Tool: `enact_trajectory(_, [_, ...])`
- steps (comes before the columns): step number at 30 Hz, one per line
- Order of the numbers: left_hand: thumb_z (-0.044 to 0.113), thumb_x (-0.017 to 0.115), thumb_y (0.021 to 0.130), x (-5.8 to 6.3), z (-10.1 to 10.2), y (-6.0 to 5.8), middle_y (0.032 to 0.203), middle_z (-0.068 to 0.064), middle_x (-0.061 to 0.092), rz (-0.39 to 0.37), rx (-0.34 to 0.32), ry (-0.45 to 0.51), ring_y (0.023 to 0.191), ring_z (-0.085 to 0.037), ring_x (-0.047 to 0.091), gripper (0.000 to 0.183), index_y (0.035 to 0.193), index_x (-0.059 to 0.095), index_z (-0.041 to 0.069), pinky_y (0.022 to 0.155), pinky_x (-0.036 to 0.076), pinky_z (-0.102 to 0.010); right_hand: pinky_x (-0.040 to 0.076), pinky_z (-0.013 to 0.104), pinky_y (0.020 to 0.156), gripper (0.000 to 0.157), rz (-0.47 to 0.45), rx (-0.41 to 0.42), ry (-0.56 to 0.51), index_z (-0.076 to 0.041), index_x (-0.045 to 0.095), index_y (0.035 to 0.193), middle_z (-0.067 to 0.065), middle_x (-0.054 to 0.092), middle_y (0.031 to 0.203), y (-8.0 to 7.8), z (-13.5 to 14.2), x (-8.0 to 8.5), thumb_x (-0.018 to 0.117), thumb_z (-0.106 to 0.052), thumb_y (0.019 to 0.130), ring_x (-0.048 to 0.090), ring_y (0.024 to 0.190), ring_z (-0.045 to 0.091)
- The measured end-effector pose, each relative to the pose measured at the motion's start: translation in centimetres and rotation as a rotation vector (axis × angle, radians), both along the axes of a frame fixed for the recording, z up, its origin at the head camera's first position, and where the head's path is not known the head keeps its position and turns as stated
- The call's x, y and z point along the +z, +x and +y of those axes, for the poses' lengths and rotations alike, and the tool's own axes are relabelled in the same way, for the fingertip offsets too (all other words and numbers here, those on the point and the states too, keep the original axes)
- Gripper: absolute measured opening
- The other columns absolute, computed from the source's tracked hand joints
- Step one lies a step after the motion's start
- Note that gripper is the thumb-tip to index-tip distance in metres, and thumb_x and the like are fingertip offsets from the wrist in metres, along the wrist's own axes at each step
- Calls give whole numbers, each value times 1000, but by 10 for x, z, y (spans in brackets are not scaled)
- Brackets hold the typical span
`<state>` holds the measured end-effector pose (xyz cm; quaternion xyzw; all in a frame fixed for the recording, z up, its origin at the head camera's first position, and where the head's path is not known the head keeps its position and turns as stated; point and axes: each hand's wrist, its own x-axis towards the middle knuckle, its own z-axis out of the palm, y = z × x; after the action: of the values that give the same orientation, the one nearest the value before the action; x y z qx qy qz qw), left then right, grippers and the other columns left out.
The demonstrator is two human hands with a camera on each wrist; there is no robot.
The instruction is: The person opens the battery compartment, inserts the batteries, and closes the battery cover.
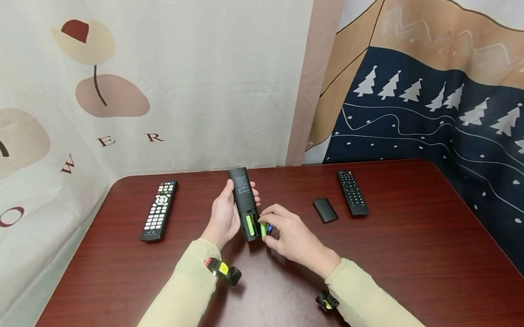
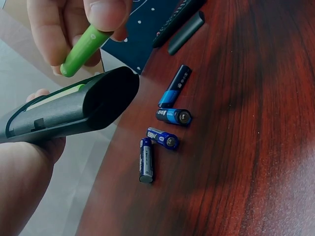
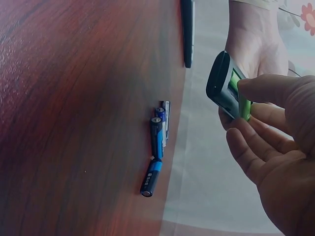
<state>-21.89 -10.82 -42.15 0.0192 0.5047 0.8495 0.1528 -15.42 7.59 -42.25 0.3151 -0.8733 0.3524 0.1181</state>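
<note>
While the fingers of the right hand (image 1: 296, 234) pinch a green battery (image 2: 84, 51) beside the black remote (image 1: 243, 192), I'd fear a slack pinch dropping it among the loose batteries (image 2: 173, 116) on the counter (image 1: 410, 264); towards the far edge, the fingers of the left hand (image 1: 222, 215) grip the raised remote.

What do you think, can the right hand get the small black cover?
Probably yes: the black cover lies nearby with nothing between, but the right hand already pinches a green battery.
</note>
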Motion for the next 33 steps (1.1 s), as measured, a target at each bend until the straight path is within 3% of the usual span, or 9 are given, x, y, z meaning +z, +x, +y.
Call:
enact_trajectory(15, [43, 19, 113, 0, 1, -1, 107, -8, 60, 4, 0, 6, 97, -21, 62, 60, 140, 45, -3, 94, 52, -31, 52, 22, 69, 32, -11, 22, 2, -1, 73, 114, 7, 65, 119, 1, -3, -1, 78, 3, 83, 61, 83, 15])
enact_trajectory(21, [43, 19, 113, 0, 1, 0, 107, -7, 61, 6, -3, 12, 97, -21, 62, 59, 140, 44, -4, 94, 52, -30, 54, 26, 75, 33, 20, 43, -4, 0, 73, 114, 7, 66, 119, 1, -4, -2, 79, 3, 82, 67, 93, 21])
enact_trajectory(33, [43, 19, 114, 0, 2, -1, 111, -13, 59, -10, -3, 36, 94, -20, 63, 58, 139, 45, -4, 93, 52, -31, 57, 30, 86, 35, 56, 46, 16, 0, 72, 115, 8, 67, 119, 1, -6, -2, 81, 3, 81, 66, 103, 19])
